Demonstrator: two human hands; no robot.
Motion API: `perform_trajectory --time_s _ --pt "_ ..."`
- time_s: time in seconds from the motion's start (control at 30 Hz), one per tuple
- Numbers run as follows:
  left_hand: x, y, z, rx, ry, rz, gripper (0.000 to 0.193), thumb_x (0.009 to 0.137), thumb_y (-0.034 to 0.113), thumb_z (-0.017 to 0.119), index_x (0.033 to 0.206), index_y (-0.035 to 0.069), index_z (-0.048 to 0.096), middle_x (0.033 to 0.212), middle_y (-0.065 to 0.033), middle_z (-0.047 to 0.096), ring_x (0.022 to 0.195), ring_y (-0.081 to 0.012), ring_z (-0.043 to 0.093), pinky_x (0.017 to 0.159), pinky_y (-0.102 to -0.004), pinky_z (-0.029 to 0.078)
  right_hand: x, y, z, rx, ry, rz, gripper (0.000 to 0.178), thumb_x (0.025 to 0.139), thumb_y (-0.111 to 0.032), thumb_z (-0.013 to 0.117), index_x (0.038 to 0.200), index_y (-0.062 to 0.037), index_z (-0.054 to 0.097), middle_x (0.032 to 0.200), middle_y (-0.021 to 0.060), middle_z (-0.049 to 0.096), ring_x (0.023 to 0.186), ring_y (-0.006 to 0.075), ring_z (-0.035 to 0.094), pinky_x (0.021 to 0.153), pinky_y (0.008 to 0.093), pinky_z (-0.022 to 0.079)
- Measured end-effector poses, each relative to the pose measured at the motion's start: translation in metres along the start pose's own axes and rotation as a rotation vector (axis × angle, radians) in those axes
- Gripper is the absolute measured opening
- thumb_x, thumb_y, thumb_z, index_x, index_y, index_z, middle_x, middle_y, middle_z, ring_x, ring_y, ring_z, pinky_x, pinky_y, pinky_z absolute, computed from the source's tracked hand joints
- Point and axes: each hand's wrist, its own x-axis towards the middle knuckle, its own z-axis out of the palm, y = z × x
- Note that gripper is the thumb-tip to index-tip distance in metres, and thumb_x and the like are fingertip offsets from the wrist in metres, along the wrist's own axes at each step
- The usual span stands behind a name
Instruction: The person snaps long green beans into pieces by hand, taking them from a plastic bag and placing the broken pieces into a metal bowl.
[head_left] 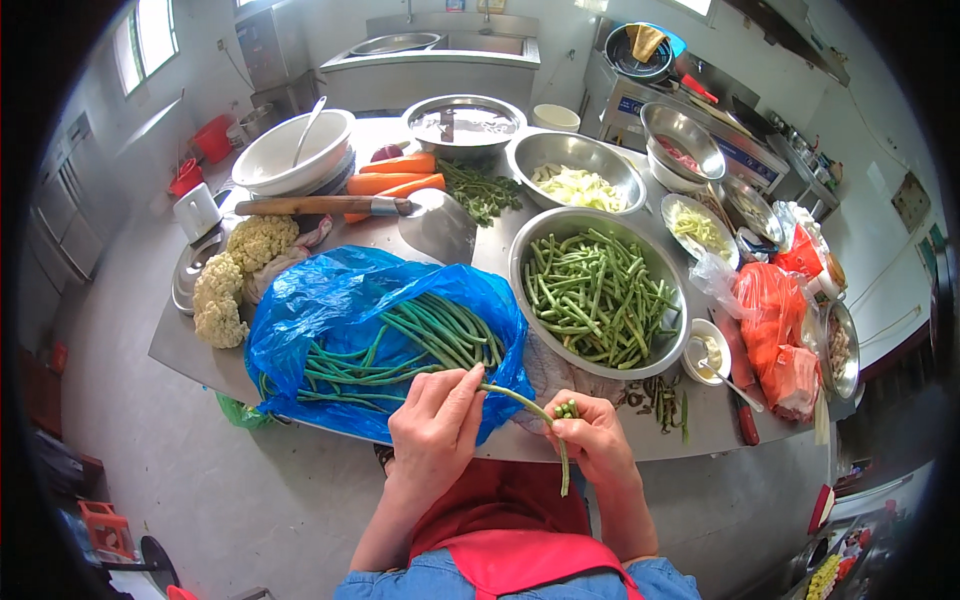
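A long green bean [517, 398] stretches between my two hands in front of the table edge. My left hand [437, 420] pinches it near one end, beside a blue plastic bag [330, 290] of whole long beans [440, 333]. My right hand [592, 437] is closed round the bean's other part, and its end hangs down below the fingers. Several short cut pieces [566, 408] are bunched in that same hand. Just beyond it stands a steel bowl [517, 275] filled with short bean pieces [598, 295].
Cauliflower [219, 300] sits at the left, with a wooden-handled cleaver [330, 205] and carrots [392, 184] behind the bag. Bean trimmings [662, 402] lie near the front edge. Rightward are a small white bowl [697, 372], a knife [746, 420] and a red bag [773, 310] with meat.
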Motion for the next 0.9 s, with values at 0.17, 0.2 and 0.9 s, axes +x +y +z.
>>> perform_trajectory --time_s 0.17,0.2,0.9 --pt "-0.003 0.000 0.003 -0.045 -0.008 0.021 0.022 0.075 -0.003 0.071 0.096 -0.001 0.066 0.084 -0.0118 0.063 0.072 -0.0261 0.060 0.061 -0.0340 0.050 -0.002 -0.003 -0.007 -0.079 -0.008 0.029 0.014 0.086 -0.016 0.060 0.088 -0.0018 0.061 0.072 -0.0024 0.055 0.060 0.0020 0.042 0.053 0.0184 0.030" --pt "-0.003 0.001 0.003 -0.052 -0.014 0.001 0.020 0.075 -0.003 0.071 0.094 0.000 0.067 0.083 -0.0116 0.063 0.073 -0.0263 0.060 0.062 -0.0336 0.050 -0.002 -0.003 -0.005 -0.084 0.009 0.024 0.016 0.086 -0.017 0.060 0.087 -0.0008 0.059 0.068 -0.0011 0.053 0.053 0.0020 0.039 0.046 0.0185 0.026" --pt "-0.012 0.025 -0.006 -0.431 -0.243 -0.070 0.017 0.074 -0.006 0.069 0.089 -0.001 0.062 0.082 -0.0113 0.062 0.072 -0.0276 0.060 0.061 -0.0334 0.048 -0.001 -0.014 -0.001 -0.080 -0.052 0.026 0.014 0.092 -0.014 0.054 0.089 -0.0013 0.059 0.070 0.0013 0.057 0.056 0.0048 0.048 0.048 0.0192 0.035"
